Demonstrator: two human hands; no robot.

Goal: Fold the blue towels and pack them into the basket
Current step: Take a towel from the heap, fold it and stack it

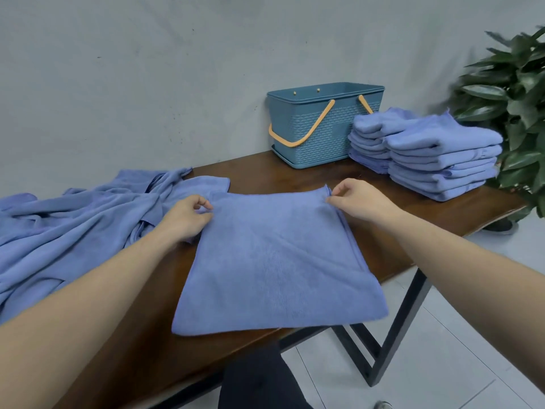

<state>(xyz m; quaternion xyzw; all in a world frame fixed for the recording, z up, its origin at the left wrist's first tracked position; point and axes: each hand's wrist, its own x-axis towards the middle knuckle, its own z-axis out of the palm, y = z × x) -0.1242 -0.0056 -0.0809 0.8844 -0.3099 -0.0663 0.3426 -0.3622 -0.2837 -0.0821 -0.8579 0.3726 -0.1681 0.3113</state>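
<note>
A blue towel (274, 261), folded over once, lies flat in front of me on the dark wooden table (259, 175), its near edge hanging over the table's front. My left hand (188, 216) pinches its far left corner. My right hand (358, 200) pinches its far right corner. A heap of unfolded blue towels (79, 219) lies at the left. Two stacks of folded blue towels (427, 152) stand at the back right. Beside them stands the teal basket (312, 125) with orange handles; its inside is hidden.
A grey wall runs right behind the table. A green leafy plant (513, 93) stands past the table's right end. Black metal table legs (401, 323) and white floor tiles show below at the right.
</note>
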